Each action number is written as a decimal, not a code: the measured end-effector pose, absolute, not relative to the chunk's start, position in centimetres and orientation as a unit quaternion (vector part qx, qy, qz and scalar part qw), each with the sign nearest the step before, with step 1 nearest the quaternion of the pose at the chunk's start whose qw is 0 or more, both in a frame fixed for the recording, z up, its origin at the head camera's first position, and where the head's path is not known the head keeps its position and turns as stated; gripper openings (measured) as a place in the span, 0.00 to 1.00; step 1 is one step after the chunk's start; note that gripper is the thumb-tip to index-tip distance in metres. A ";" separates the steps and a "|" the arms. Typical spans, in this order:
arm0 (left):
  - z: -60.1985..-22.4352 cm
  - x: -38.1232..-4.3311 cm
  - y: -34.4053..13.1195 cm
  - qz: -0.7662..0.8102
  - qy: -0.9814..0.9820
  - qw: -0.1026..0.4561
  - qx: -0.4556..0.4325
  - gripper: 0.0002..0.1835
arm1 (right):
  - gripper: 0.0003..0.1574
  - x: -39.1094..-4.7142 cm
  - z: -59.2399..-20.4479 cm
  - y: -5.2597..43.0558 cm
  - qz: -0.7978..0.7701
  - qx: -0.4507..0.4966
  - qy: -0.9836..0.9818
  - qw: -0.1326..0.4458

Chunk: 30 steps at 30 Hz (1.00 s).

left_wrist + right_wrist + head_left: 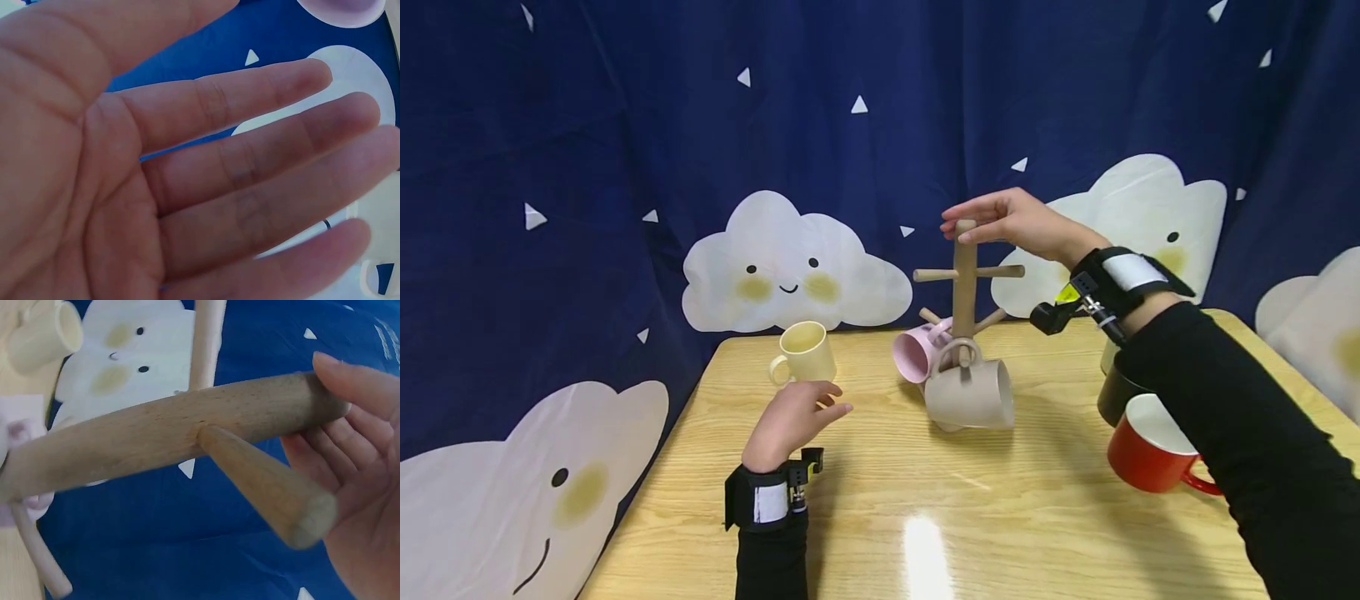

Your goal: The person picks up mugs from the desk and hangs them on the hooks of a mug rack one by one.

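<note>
Head view: wooden mug tree (964, 287) is standing roughly upright toward the table's (880, 492) 12 o'clock edge; taking the tree as clock centre, 12 pointing away from the wearer; beige mug (962, 400) is hanging by its handle on the low 6 o'clock peg, mouth facing 3; pink mug (912, 354) is sitting at 8, apparently hanging too, contact partly hidden; two upper pegs (934, 275) are pointing to 9 and 3, both bare; right hand (1015, 223) is gripping the post top, thumb in front, fingers behind, right wrist view agreeing; left hand (790, 421) is hovering at 8, relaxed, fingers extended, holding nothing; yellow mug (812, 358) is standing at 9, just beyond that hand; dark mug (1114, 392) is sitting between 3 and 4, red mug (1138, 458) at 4, right sleeve (1232, 433) crossing in front of both; curtain (925, 100) is backing everything at 12.

Risks, my read: beige mug is loading the 6 o'clock side, so a pull on the post top toward 6 could be tipping the tree; a sharp jerk or twist could be sliding handles off pegs, or knocking beige into pink; mugs are hiding the base, so can't tell its footing; a dropping right elbow could be clipping red or dark; a careless left swing toward 11 could be bumping yellow.
</note>
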State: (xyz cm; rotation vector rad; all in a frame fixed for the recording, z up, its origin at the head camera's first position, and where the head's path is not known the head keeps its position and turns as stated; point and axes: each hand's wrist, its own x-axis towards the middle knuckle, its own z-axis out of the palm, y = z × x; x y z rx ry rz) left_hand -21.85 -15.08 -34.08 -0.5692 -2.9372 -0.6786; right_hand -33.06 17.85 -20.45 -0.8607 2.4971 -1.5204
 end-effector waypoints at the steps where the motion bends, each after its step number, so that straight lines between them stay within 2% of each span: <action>1: -34.1 -21.8 -15.0 -0.222 -0.956 0.036 -0.187 0.17 | 0.30 -33.3 -20.6 18.0 -0.514 -0.287 0.806 0.055; 7: -34.1 -21.8 -14.5 -0.222 -0.956 0.034 -0.191 0.17 | 0.28 -34.1 -21.3 18.9 -0.549 -0.312 0.764 0.135; 11: -34.1 -21.8 -14.5 -0.216 -0.956 0.039 -0.193 0.17 | 0.29 -34.3 -21.9 19.1 -0.540 -0.325 0.765 0.135; 21: -34.2 -21.6 -14.6 -0.211 -0.955 0.045 -0.203 0.17 | 0.25 -33.2 -23.3 18.5 -0.565 -0.328 0.757 0.026; 25: -34.2 -21.5 -14.7 -0.210 -0.955 0.047 -0.202 0.17 | 0.22 -32.1 -23.5 17.5 -0.588 -0.286 0.757 -0.022; 30: -34.1 -21.5 -14.9 -0.208 -0.956 0.046 -0.203 0.17 | 0.22 -30.6 -23.4 15.8 -0.562 -0.202 0.793 -0.120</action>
